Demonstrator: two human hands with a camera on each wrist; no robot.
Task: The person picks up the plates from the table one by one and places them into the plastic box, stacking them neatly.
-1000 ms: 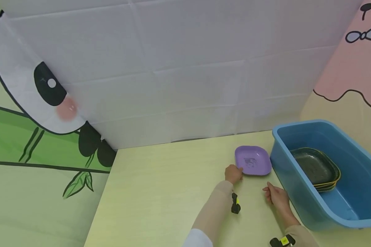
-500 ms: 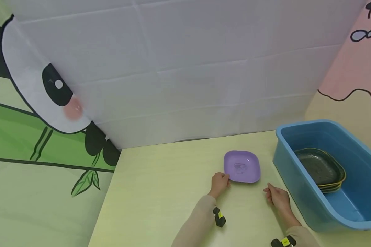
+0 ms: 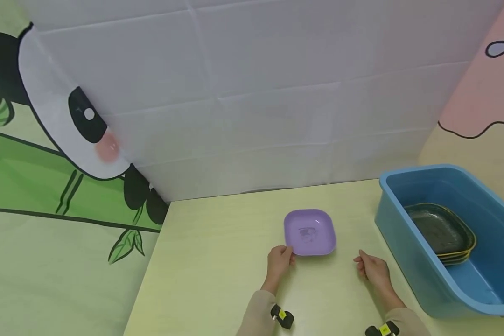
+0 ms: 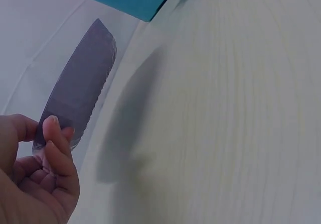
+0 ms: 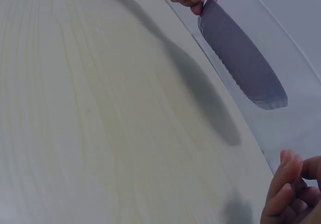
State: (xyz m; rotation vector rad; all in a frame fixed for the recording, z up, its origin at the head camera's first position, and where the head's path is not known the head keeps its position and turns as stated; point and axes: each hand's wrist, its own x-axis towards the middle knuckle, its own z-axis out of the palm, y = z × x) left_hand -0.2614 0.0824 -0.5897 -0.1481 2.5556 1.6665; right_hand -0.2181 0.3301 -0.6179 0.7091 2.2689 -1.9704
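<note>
A purple square plate with rounded corners and a faint print in its middle is lifted off the table. My left hand pinches it at the near left corner, thumb on one side and curled fingers on the other. In the left wrist view the plate appears edge-on and tilted, its shadow on the tabletop. Apart from the plate, my right hand hangs to its right with loosely curled fingers and nothing in them. The right wrist view shows that hand below the plate's far end.
On the right of the table stands a deep blue tub. A stack of dark green plates with yellow rims lies inside it. A white wall sheet rises behind the table's back edge.
My left hand has carried the purple plate leftward and nearer to me, away from the tub. My right hand has stayed nearly where it was. The head view has shifted slightly.
</note>
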